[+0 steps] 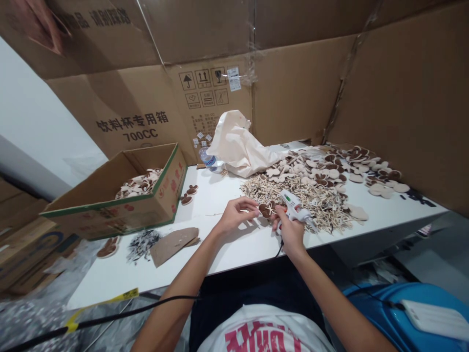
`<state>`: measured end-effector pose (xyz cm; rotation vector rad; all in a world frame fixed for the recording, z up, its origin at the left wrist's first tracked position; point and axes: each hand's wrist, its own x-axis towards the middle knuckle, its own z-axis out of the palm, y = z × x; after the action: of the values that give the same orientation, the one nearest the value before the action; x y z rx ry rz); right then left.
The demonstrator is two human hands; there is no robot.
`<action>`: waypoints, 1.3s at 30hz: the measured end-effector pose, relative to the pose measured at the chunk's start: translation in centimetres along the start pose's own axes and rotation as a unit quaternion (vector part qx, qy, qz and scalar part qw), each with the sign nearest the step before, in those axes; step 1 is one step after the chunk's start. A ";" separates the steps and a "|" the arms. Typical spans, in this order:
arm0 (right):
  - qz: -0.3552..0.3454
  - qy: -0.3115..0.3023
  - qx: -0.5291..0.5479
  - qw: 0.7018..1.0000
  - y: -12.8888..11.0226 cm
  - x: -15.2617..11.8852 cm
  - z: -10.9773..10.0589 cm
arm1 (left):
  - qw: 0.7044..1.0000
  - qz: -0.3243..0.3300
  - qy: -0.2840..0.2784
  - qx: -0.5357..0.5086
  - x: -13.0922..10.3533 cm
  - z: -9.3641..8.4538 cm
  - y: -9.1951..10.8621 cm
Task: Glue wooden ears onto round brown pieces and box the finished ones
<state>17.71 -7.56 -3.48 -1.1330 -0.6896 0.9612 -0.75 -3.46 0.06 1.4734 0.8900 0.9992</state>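
Observation:
My right hand (292, 235) is wrapped round a white hot glue gun (292, 204) with orange parts, its cord running down over the table edge. Beside the gun is a brown felt piece (265, 210) with a small cream string bow on it. My left hand (238, 213) has curled fingers, their tips together at the left edge of this piece. The fingers of my right hand come close to its other edge; whether they touch it is unclear. Just behind both hands spreads a heap of cream string bows (311, 203).
Brown and cream felt pieces (315, 168) are piled at the back right. A cream cloth bag (238, 146) and plastic bottle (208, 159) stand behind. At left are an open cardboard box (172, 190) with felt pieces, cardboard scraps (172, 244) and dark shreds (143, 244). Cardboard walls (293, 88) enclose the table.

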 end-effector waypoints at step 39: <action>0.001 -0.038 -0.002 0.999 0.0 0.1 0.1 | 0.993 0.068 0.028 0.094 0.3 0.6 -0.8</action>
<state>17.66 -7.40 -3.44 -1.1052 -0.7523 1.0079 -0.13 -3.29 -0.77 1.6903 0.9563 1.0842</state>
